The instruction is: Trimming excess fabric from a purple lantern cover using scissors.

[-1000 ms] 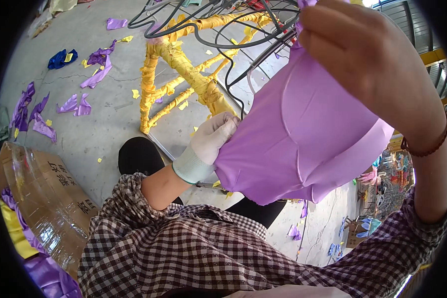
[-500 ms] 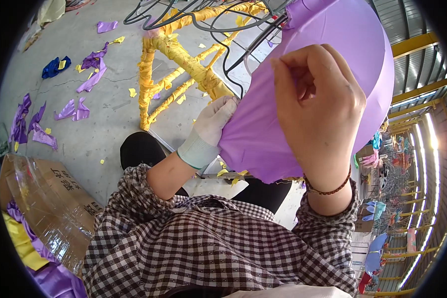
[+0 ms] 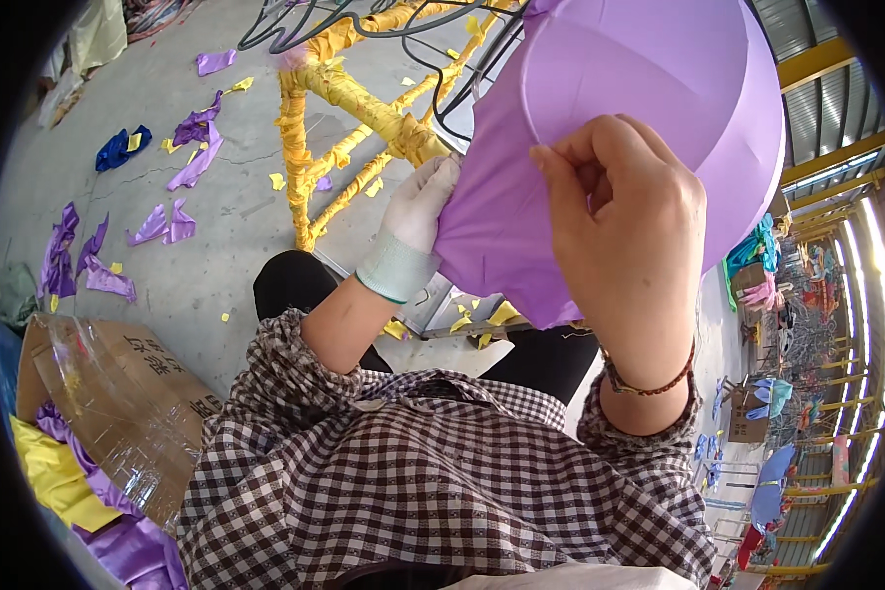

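Clock directions are read from the centre of the head view. The purple cloth (image 3: 649, 93) lies between one and two o'clock, smooth and taut over a rounded form in its upper part, with a raised ridge down its near side, and slack and creased along its lower edge. The left hand (image 3: 419, 205), gloved in white, at twelve o'clock, has its fingers closed on the cloth's left margin, from which folds radiate. The bare right hand (image 3: 634, 226), at two o'clock, is curled in front of the cloth, thumb close to the fingers; whether it pinches anything cannot be told. The material appears light, soft and somewhat stretchy, its smooth face probably slippery. The gathered margin should offer the surest hold; the taut panel gives little to grasp, and hard pulling might fray the edge. At eleven o'clock stands a yellow-wrapped frame (image 3: 349, 96).
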Demonstrator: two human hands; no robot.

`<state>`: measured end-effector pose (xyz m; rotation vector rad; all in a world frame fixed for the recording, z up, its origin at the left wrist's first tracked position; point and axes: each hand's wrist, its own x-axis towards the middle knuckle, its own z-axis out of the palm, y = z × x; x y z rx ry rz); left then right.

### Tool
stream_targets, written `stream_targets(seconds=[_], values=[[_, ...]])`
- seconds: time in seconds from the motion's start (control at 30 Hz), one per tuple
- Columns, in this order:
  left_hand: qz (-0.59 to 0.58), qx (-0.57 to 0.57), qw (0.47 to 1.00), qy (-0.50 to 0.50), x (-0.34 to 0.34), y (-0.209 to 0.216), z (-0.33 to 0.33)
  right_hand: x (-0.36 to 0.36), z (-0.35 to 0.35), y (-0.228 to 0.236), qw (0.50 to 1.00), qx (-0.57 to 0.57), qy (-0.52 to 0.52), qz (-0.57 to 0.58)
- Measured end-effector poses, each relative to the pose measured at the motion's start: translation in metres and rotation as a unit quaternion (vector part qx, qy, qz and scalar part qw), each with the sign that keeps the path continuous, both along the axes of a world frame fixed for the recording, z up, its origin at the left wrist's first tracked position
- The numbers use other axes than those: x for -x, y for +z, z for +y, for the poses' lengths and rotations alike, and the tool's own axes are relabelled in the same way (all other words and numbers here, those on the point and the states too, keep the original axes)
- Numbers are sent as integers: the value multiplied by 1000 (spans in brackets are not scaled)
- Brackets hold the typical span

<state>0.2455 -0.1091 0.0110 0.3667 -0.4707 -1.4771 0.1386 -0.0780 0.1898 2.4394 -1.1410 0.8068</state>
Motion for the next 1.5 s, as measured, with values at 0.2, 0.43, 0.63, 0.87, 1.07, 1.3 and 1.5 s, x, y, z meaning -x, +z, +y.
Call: stream_targets(seconds=[0.2, 0.43, 0.63, 0.87, 1.07, 1.3, 1.5], values=[[-46, 34, 998, 42, 3, -4, -8, 39, 5, 11, 994, 26, 28, 101], [-262, -103, 933, 223, -10, -14, -10, 113, 47, 37, 954, -268, 91, 96], [-258, 2, 849, 461, -40, -46, 50, 189, 72, -93, 777, -608, 143, 83], [-52, -325, 751, 572, -92, -53, 148, 221, 86, -226, 732, -668, 97, -98], [-430, -59, 883, -177, 25, -59, 188, 209, 108, -242, 698, -673, 216, -117], [-833, 140, 480, -236, 108, -103, 170, 203, 108, -257, 789, -564, 202, 132], [-893, 211, 395, 46, 104, -76, 176, 165, 118, -248, 791, -521, 246, 206]])
